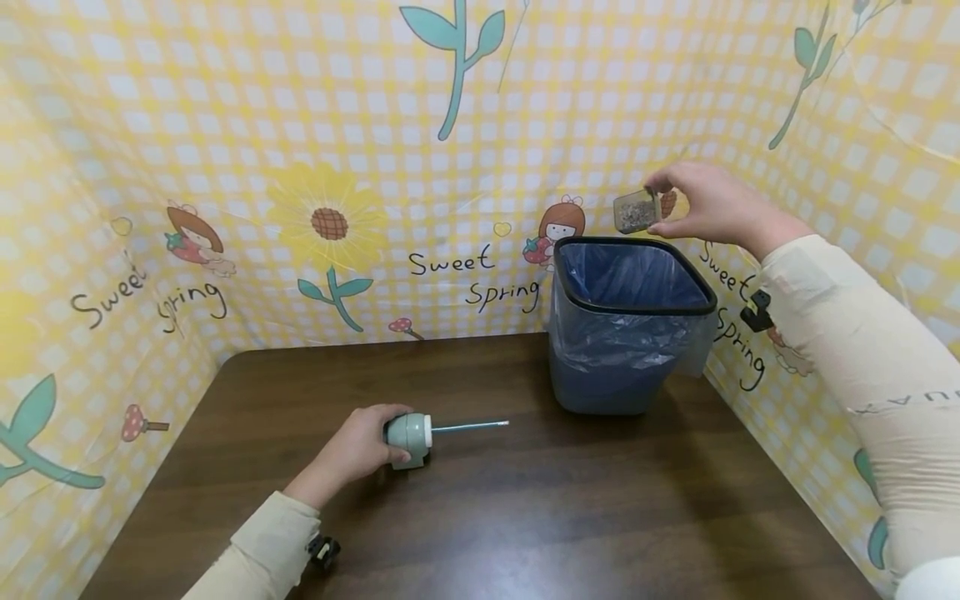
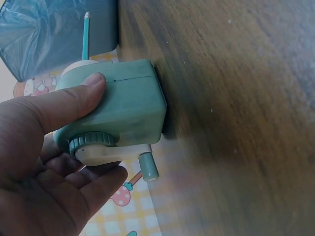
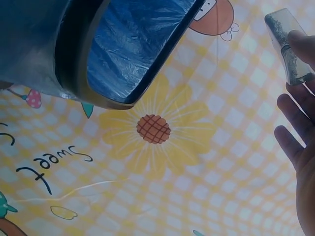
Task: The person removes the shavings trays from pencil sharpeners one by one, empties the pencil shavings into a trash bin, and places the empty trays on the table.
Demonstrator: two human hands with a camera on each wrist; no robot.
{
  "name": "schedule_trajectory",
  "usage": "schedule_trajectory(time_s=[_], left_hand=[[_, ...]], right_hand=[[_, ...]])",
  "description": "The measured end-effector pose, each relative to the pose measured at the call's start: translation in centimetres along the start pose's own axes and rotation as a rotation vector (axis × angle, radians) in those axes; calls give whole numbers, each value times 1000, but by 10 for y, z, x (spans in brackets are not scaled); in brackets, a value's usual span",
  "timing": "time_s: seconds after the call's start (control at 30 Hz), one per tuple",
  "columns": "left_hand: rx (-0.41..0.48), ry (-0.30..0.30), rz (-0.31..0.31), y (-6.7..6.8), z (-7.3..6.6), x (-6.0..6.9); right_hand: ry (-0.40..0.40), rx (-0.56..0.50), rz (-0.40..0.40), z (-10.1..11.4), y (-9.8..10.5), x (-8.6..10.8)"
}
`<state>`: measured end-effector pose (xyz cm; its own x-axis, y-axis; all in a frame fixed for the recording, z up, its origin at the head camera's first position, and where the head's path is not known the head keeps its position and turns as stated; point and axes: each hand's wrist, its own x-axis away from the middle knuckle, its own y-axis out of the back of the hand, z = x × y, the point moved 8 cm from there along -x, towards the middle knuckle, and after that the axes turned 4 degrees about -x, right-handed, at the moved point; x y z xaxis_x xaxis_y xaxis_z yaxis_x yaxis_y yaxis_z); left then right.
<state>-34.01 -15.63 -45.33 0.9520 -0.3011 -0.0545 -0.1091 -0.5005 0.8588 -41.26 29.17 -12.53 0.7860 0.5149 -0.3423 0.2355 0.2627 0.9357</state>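
Note:
A green crank pencil sharpener [image 1: 409, 440] is gripped by the left hand [image 1: 358, 447] at the table's middle left, a teal pencil [image 1: 471, 427] sticking out of its white front. In the left wrist view the thumb of the left hand [image 2: 59, 142] lies on the sharpener body [image 2: 123, 101], and its crank handle [image 2: 148, 166] shows below. Above the bin's back rim, the right hand [image 1: 708, 207] pinches a small clear container [image 1: 636, 212] with dark shavings inside. The right wrist view shows that container [image 3: 288, 46] between the thumb and fingers of the right hand [image 3: 302, 105].
A bin [image 1: 600, 383] lined with a clear bluish bag stands at the table's back right, its black rim [image 1: 637, 310] below the right hand. Patterned yellow checked cloth [image 1: 337, 108] rises behind and beside the brown table [image 1: 480, 508].

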Motion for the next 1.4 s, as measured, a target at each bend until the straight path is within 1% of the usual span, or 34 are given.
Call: schedule_trajectory(time_s=[0.23, 0.43, 0.73, 1.0, 1.4], left_hand=[[6, 9, 3, -2, 0, 0], [-3, 5, -4, -1, 0, 0], [-4, 6, 0, -2, 1, 0], [-9, 10, -3, -1, 0, 0], [-6, 18, 3, -1, 0, 0]], right_hand=[[64, 58, -12, 2, -1, 0], [75, 85, -9, 1, -1, -1], [118, 137, -21, 4, 1, 0], [124, 170, -11, 5, 2, 0], [156, 232, 0, 7, 2, 0]])
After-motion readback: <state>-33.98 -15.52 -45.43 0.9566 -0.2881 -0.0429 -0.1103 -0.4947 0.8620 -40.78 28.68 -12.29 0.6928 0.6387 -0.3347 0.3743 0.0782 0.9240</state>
